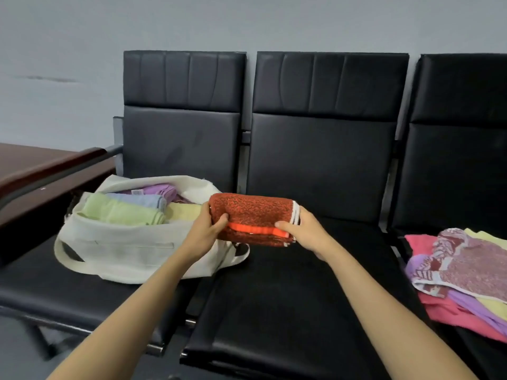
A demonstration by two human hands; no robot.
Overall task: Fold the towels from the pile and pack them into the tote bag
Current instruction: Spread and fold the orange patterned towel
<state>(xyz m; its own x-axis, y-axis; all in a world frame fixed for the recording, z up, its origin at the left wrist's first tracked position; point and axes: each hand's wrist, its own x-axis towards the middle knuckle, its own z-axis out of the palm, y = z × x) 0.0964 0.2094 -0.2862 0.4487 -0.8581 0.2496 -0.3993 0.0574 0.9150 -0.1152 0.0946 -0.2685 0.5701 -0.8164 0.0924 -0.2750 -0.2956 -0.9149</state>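
My left hand (207, 231) and right hand (301, 233) each grip one end of the folded rust-orange terry towel (253, 219), its long axis running left-right. The cream canvas tote bag (118, 248) lies just left, nearer my left hand.

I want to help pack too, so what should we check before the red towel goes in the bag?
1. Red towel folded: ok, it is a neat bundle.
2. Held well: ok, the left hand grips one end and the right hand grips the other.
3. Bag open: ok, its mouth gapes upward.
4. Room inside: cannot tell, folded towels fill much of it.
5. Towel over the opening: not ok, it is at the bag's right edge.
6. Pile finished: not ok, several towels lie there unfolded.
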